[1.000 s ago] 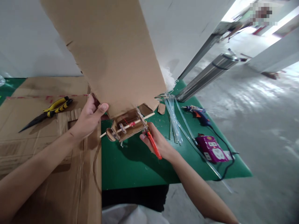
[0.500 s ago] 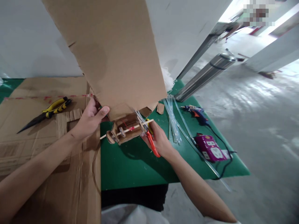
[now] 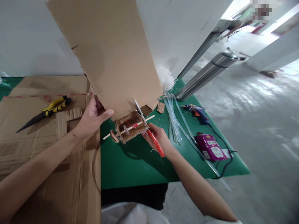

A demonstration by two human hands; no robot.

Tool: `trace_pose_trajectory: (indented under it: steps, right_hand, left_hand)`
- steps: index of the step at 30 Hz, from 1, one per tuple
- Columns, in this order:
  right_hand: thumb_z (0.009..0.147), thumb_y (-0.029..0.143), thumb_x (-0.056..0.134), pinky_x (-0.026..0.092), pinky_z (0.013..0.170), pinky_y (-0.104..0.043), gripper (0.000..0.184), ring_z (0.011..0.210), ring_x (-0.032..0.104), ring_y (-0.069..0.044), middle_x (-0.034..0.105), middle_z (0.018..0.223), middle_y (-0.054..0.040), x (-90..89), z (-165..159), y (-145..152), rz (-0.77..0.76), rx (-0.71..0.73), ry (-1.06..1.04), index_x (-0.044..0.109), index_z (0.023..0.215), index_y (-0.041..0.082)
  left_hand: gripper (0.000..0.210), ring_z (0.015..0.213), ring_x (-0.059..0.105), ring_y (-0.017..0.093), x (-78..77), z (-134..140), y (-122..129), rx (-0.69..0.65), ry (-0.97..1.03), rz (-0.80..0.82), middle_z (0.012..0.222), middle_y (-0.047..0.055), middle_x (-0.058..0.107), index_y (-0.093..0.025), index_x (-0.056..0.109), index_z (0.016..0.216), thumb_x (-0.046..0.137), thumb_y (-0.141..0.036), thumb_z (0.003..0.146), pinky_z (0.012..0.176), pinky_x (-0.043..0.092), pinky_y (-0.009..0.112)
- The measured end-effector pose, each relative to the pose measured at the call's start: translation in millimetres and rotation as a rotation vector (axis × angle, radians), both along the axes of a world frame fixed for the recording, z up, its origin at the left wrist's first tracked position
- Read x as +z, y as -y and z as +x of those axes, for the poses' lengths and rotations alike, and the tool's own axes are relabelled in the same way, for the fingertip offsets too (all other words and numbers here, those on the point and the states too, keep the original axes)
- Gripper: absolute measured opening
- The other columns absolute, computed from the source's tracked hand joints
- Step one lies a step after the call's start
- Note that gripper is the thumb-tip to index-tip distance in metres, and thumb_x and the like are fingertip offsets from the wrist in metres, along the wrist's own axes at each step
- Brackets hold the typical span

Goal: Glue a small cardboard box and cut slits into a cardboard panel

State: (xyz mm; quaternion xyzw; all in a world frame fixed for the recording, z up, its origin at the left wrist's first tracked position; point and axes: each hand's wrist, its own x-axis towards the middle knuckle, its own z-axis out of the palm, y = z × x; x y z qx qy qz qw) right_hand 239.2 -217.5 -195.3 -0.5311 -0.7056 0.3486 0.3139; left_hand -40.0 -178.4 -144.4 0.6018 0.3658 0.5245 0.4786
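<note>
My left hand [image 3: 93, 118] grips the lower left edge of a large brown cardboard sheet [image 3: 112, 49] and holds it tilted upright over the green table [image 3: 130, 165]. My right hand [image 3: 157, 137] holds red-handled scissors [image 3: 149, 132] with their blades open and pointing up against the sheet's lower edge. Under that edge sits a small cardboard model [image 3: 127, 127] with a wooden stick through it and a cardboard wheel at its left end.
Flat cardboard [image 3: 30, 124] covers the table's left side, with yellow-and-black pliers [image 3: 46, 110] on it. To the right lie clear glue sticks [image 3: 174, 118], a blue glue gun [image 3: 196, 112], a purple power strip [image 3: 210, 147] and a black cable. Metal rails [image 3: 205, 73] lean behind.
The scissors' blades have opened and risen to the sheet's lower edge. The sheet has shifted slightly left and my left thumb has slid a little right along it.
</note>
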Motion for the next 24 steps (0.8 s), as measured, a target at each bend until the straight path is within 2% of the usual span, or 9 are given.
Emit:
trace_pose_trajectory:
  steps: [5,10,15,17,20,22,24]
  right_hand:
    - [0.085,0.071,0.063,0.032,0.053,-0.028,0.052,0.056,0.035,-0.012,0.042,0.059,0.0053,-0.9,-1,0,-0.025,-0.024,-0.014,0.044,0.072,0.025]
    - [0.085,0.071,0.063,0.034,0.056,-0.029,0.051,0.058,0.038,-0.013,0.046,0.061,0.0039,-2.8,-2,-1,-0.034,-0.042,-0.037,0.046,0.072,0.024]
    - [0.085,0.068,0.066,0.034,0.055,-0.028,0.049,0.059,0.037,-0.013,0.048,0.063,0.0035,-5.0,-1,-1,-0.037,-0.054,-0.047,0.048,0.073,0.024]
    - [0.086,0.065,0.066,0.035,0.057,-0.029,0.048,0.06,0.038,-0.013,0.049,0.064,0.003,-5.9,0,-1,-0.035,-0.063,-0.056,0.047,0.073,0.024]
    - [0.088,0.061,0.065,0.036,0.058,-0.029,0.046,0.061,0.039,-0.013,0.049,0.065,0.0028,-7.4,1,-1,-0.02,-0.086,-0.051,0.044,0.071,0.024]
    - [0.087,0.06,0.066,0.035,0.057,-0.029,0.044,0.06,0.038,-0.013,0.048,0.064,0.0032,-9.0,2,-2,-0.016,-0.088,-0.046,0.046,0.072,0.024]
    - [0.084,0.059,0.068,0.034,0.056,-0.028,0.042,0.06,0.038,-0.013,0.048,0.064,0.0035,-10.6,2,-2,-0.02,-0.072,-0.048,0.048,0.074,0.024]
  left_hand:
    - [0.075,0.146,0.051,0.033,-4.0,2,0,-0.042,0.017,-0.011,0.153,0.011,0.055,-0.026,0.047,0.131,0.093,-0.034,0.072,0.121,0.046,0.051]
    - [0.069,0.14,0.052,0.028,-12.0,1,-3,-0.032,0.015,0.04,0.143,0.007,0.052,-0.027,0.042,0.121,0.092,-0.034,0.074,0.116,0.048,0.048]
    - [0.09,0.136,0.051,0.028,-16.9,1,-2,0.001,0.042,0.054,0.144,0.007,0.046,-0.036,0.034,0.139,0.093,-0.036,0.072,0.107,0.052,0.044]
    - [0.096,0.123,0.059,0.025,-18.2,1,-1,0.008,0.052,0.037,0.141,0.005,0.048,-0.041,0.033,0.144,0.094,-0.036,0.07,0.097,0.057,0.039]
    - [0.096,0.094,0.064,0.015,-21.3,1,-1,0.026,0.093,-0.026,0.129,0.002,0.052,-0.043,0.035,0.145,0.094,-0.034,0.07,0.083,0.059,0.032]
    - [0.091,0.087,0.063,0.012,-24.2,2,-2,0.034,0.134,-0.093,0.118,-0.001,0.054,-0.04,0.039,0.141,0.094,-0.032,0.069,0.081,0.058,0.029]
    - [0.084,0.089,0.063,0.012,-27.4,3,-3,0.058,0.137,-0.155,0.111,-0.002,0.056,-0.035,0.043,0.132,0.095,-0.033,0.066,0.081,0.056,0.027]
